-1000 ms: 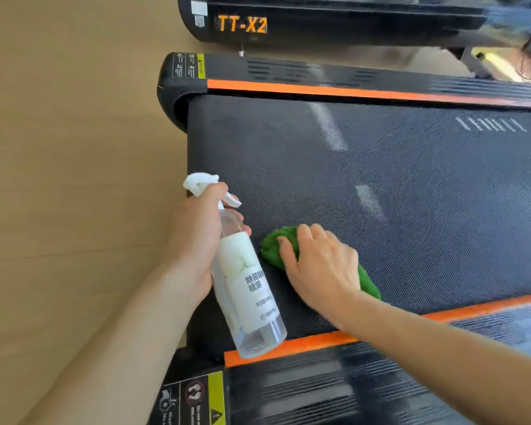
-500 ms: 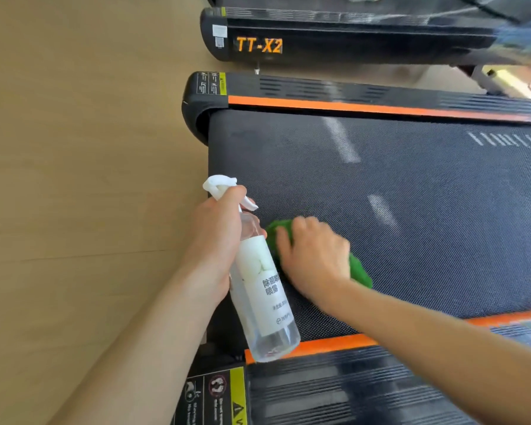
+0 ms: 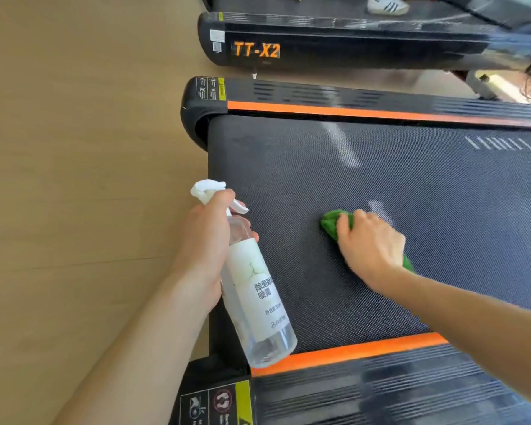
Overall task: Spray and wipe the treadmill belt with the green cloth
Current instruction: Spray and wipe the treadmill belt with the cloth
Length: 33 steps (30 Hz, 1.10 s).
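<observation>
The dark treadmill belt [image 3: 288,167] fills the middle of the head view, with orange strips along its far and near sides. My right hand [image 3: 370,243] presses the green cloth [image 3: 331,223] flat on the belt; most of the cloth is hidden under the hand, with a corner showing by the wrist. My left hand [image 3: 206,240] grips the neck of a clear spray bottle [image 3: 255,292] with a white trigger and white label, held above the belt's left end, base tilted toward me.
Wooden floor [image 3: 74,179] lies to the left. The near side rail [image 3: 365,391] with warning stickers runs along the bottom. A second treadmill marked TT-X2 [image 3: 256,50] stands beyond, with a person's shoe [image 3: 387,6] on it.
My right hand has slid the green cloth to the right along the belt, away from the bottle. My left hand holds the bottle the same way.
</observation>
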Each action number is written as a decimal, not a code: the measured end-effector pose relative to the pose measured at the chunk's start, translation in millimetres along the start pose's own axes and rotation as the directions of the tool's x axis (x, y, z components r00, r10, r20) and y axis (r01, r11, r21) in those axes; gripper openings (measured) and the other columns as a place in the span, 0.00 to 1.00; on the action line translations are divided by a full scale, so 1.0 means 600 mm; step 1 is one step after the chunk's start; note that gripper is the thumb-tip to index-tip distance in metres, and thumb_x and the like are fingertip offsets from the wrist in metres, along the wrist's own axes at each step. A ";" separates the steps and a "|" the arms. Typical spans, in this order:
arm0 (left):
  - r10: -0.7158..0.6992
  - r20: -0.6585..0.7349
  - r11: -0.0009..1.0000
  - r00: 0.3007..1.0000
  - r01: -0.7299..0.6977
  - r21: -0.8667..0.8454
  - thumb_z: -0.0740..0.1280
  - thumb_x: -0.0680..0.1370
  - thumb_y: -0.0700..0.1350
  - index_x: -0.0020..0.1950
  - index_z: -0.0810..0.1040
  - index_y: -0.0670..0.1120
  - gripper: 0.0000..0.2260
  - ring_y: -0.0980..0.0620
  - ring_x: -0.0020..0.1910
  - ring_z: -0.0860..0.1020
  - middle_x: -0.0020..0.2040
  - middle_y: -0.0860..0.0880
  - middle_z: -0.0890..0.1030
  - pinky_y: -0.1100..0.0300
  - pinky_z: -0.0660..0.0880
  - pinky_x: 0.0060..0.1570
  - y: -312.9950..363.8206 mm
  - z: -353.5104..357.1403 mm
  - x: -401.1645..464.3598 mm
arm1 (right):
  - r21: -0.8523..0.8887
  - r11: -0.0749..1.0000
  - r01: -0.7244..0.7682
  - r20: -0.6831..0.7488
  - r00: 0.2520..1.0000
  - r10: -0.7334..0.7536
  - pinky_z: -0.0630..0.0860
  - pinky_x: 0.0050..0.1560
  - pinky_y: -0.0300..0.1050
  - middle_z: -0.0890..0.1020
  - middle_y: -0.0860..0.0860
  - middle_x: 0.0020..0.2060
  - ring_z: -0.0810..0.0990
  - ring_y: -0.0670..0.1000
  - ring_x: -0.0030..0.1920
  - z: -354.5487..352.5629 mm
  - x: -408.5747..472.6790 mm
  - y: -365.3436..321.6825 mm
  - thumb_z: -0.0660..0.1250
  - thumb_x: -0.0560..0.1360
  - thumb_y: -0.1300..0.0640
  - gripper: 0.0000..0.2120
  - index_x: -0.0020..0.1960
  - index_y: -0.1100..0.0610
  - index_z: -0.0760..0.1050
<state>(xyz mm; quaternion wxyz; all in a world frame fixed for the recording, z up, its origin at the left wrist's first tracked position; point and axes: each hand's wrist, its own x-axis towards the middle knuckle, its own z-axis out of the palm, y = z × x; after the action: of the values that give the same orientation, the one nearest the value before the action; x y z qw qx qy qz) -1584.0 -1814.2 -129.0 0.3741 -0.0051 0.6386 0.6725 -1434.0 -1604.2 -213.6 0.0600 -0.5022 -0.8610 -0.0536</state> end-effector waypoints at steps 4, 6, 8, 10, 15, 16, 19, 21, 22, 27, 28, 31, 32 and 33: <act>-0.013 -0.012 1.000 1.000 0.013 -0.026 0.65 0.83 0.49 0.50 0.80 0.44 0.09 0.51 0.27 0.81 0.31 0.48 0.79 0.61 0.76 0.31 0.002 0.004 0.008 | 0.074 0.929 0.363 0.034 0.930 -0.366 0.67 0.42 0.52 0.78 0.51 0.50 0.78 0.57 0.52 -0.026 -0.090 -0.130 0.49 0.81 0.40 0.19 0.51 0.51 0.73; -0.018 -0.016 1.000 1.000 0.018 -0.008 0.65 0.82 0.50 0.50 0.80 0.44 0.10 0.51 0.28 0.82 0.30 0.49 0.80 0.60 0.76 0.33 -0.002 0.004 0.013 | 0.091 0.836 0.542 0.059 0.835 -0.547 0.63 0.39 0.50 0.76 0.50 0.51 0.77 0.56 0.52 -0.034 -0.114 -0.167 0.52 0.81 0.44 0.15 0.55 0.52 0.71; -0.022 -0.024 1.000 0.999 0.022 0.007 0.65 0.83 0.51 0.49 0.80 0.45 0.11 0.51 0.29 0.83 0.29 0.50 0.81 0.59 0.76 0.36 -0.004 0.001 0.018 | 0.128 0.702 0.700 -0.017 0.710 -0.704 0.63 0.35 0.48 0.76 0.51 0.45 0.78 0.56 0.45 -0.032 -0.122 -0.171 0.55 0.78 0.46 0.14 0.52 0.54 0.73; -0.032 -0.018 0.999 0.999 0.032 -0.010 0.65 0.82 0.50 0.49 0.79 0.45 0.10 0.50 0.30 0.82 0.28 0.50 0.80 0.59 0.75 0.35 -0.004 0.001 0.018 | 0.172 0.634 0.754 -0.123 0.655 -0.745 0.66 0.28 0.45 0.76 0.50 0.37 0.77 0.55 0.36 -0.017 -0.094 -0.140 0.55 0.77 0.44 0.17 0.43 0.54 0.75; -0.031 -0.029 0.999 0.999 0.030 -0.017 0.65 0.82 0.50 0.49 0.80 0.45 0.10 0.50 0.28 0.81 0.31 0.49 0.79 0.60 0.76 0.34 0.004 -0.017 0.012 | 0.049 0.937 0.345 -0.071 0.937 -0.341 0.67 0.39 0.48 0.77 0.49 0.42 0.79 0.57 0.47 0.016 0.091 -0.107 0.49 0.82 0.40 0.22 0.46 0.52 0.75; -0.019 -0.044 1.000 0.999 0.018 -0.013 0.66 0.82 0.51 0.47 0.81 0.46 0.11 0.50 0.29 0.82 0.31 0.49 0.80 0.58 0.77 0.38 0.007 -0.025 0.014 | 0.050 0.957 0.287 -0.090 0.955 -0.282 0.65 0.40 0.49 0.78 0.50 0.44 0.79 0.58 0.49 0.024 0.106 -0.113 0.48 0.82 0.41 0.22 0.47 0.53 0.74; -0.008 -0.073 1.000 0.997 0.006 -0.018 0.67 0.82 0.52 0.41 0.81 0.47 0.13 0.49 0.30 0.83 0.31 0.49 0.80 0.54 0.77 0.43 0.014 -0.042 0.020 | 0.025 0.965 0.260 -0.114 0.960 -0.255 0.64 0.40 0.49 0.80 0.51 0.47 0.78 0.57 0.50 0.020 0.061 -0.130 0.48 0.82 0.41 0.22 0.48 0.53 0.74; -0.005 -0.073 1.000 0.997 0.003 -0.024 0.67 0.82 0.52 0.42 0.81 0.47 0.13 0.50 0.29 0.83 0.32 0.49 0.80 0.54 0.77 0.41 0.018 -0.047 0.024 | 0.037 0.915 0.402 -0.093 0.913 -0.398 0.64 0.36 0.48 0.79 0.49 0.43 0.79 0.56 0.45 0.000 -0.022 -0.154 0.51 0.80 0.40 0.19 0.44 0.51 0.73; -0.005 -0.076 1.000 0.997 0.003 -0.031 0.66 0.82 0.52 0.42 0.81 0.47 0.12 0.50 0.29 0.83 0.32 0.49 0.80 0.56 0.77 0.39 0.019 -0.046 0.025 | 0.064 0.852 0.519 -0.083 0.854 -0.514 0.63 0.34 0.46 0.78 0.49 0.40 0.79 0.56 0.41 -0.010 -0.067 -0.169 0.56 0.77 0.40 0.16 0.41 0.51 0.73; -0.036 -0.087 0.999 0.996 0.034 -0.025 0.67 0.82 0.52 0.41 0.81 0.48 0.12 0.51 0.29 0.82 0.31 0.50 0.81 0.60 0.76 0.29 0.008 -0.045 0.032 | 0.230 0.384 0.894 -0.178 0.427 -0.887 0.64 0.26 0.41 0.72 0.48 0.31 0.72 0.51 0.29 -0.008 -0.131 -0.188 0.65 0.67 0.50 0.08 0.34 0.52 0.69; -0.033 -0.091 0.999 0.995 0.032 -0.016 0.67 0.82 0.52 0.41 0.81 0.49 0.13 0.51 0.29 0.83 0.31 0.51 0.81 0.59 0.76 0.31 0.006 -0.048 0.034 | 0.247 0.345 0.906 -0.178 0.392 -0.902 0.65 0.27 0.42 0.73 0.48 0.32 0.72 0.52 0.30 -0.002 -0.110 -0.189 0.63 0.70 0.48 0.09 0.35 0.52 0.70; 0.003 -0.096 1.000 0.995 -0.003 0.004 0.67 0.82 0.52 0.42 0.83 0.49 0.12 0.50 0.29 0.82 0.33 0.49 0.81 0.58 0.75 0.36 0.011 -0.057 0.034 | 0.188 0.536 0.823 -0.215 0.568 -0.795 0.65 0.31 0.44 0.76 0.49 0.35 0.77 0.55 0.36 0.003 -0.030 -0.227 0.57 0.77 0.43 0.17 0.38 0.53 0.74; 0.015 -0.102 1.000 0.995 -0.016 -0.004 0.67 0.82 0.51 0.43 0.83 0.48 0.12 0.50 0.28 0.82 0.33 0.49 0.82 0.57 0.76 0.37 0.015 -0.060 0.034 | 0.178 0.643 0.745 -0.221 0.667 -0.711 0.64 0.33 0.44 0.76 0.49 0.36 0.78 0.56 0.38 0.003 0.004 -0.255 0.57 0.79 0.42 0.18 0.39 0.52 0.74; 0.020 -0.107 1.000 0.994 -0.021 -0.011 0.67 0.82 0.51 0.44 0.83 0.47 0.12 0.50 0.28 0.82 0.34 0.48 0.82 0.56 0.76 0.38 0.016 -0.062 0.034 | 0.175 0.731 0.659 -0.193 0.751 -0.631 0.64 0.34 0.45 0.75 0.48 0.36 0.79 0.56 0.40 0.003 0.038 -0.280 0.56 0.80 0.41 0.18 0.40 0.51 0.73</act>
<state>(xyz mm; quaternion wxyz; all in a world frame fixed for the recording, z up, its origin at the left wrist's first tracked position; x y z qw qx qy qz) -1620.8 -1835.1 -137.5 0.3324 -0.0368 0.6536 0.6789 -1591.6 -1666.7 -217.2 0.1478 -0.1568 -0.9765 -0.0001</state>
